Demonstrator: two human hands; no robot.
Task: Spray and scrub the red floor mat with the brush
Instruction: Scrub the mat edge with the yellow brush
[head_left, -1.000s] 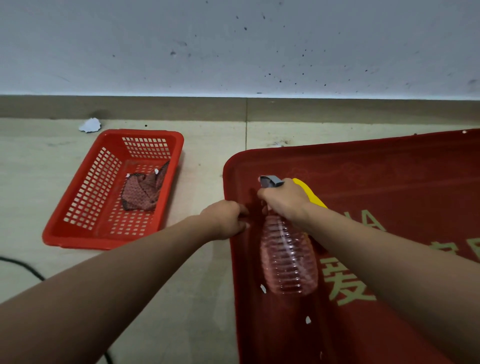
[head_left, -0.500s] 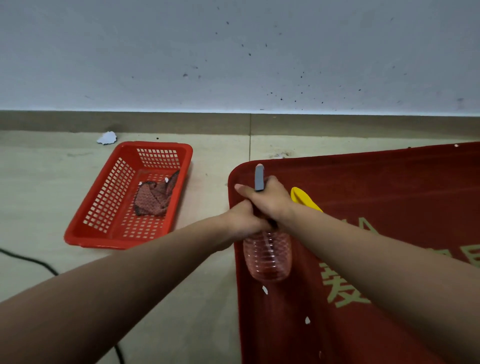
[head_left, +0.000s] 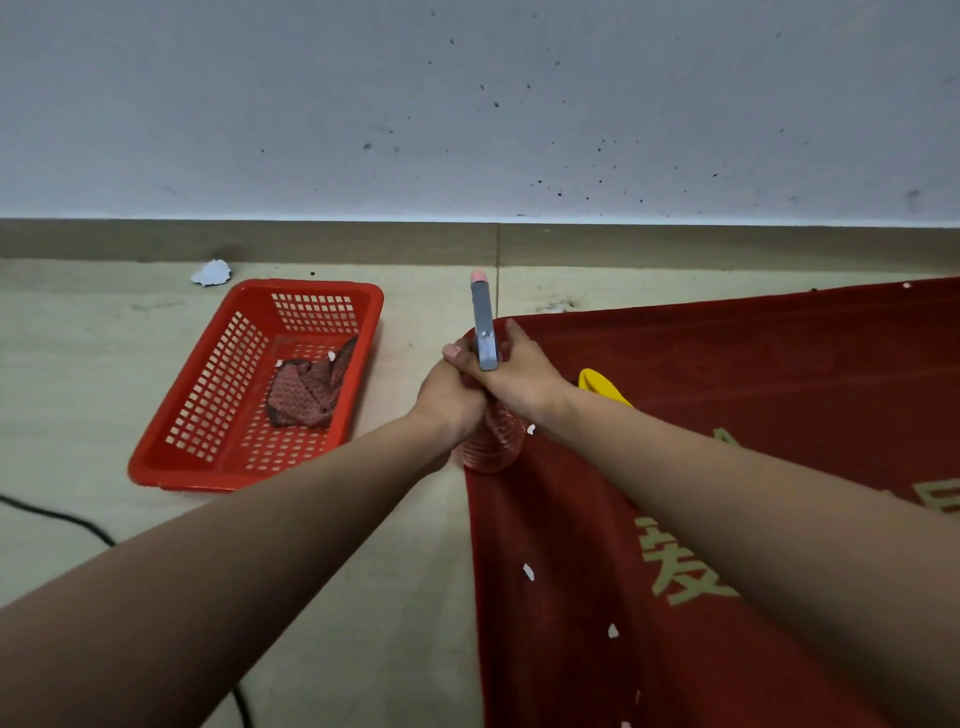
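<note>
Head view: nearest, the red mat (head_left: 753, 374) fills 3 to 5 o'clock on the tiled floor (head_left: 104, 364), flecked with white scraps. At centre both hands clasp the spray bottle (head_left: 491, 447). The left hand (head_left: 447, 395), at the mat's edge a second ago, now wraps the neck. The right hand (head_left: 519, 379) grips the trigger head, and the bottle has swung upright, so spraying looks imminent. A yellow handle (head_left: 602, 384), likely the brush, lies at 2 o'clock. A basket (head_left: 322, 286) holding a cloth (head_left: 306, 395) sits at 10, before the speckled wall (head_left: 467, 104).
</note>
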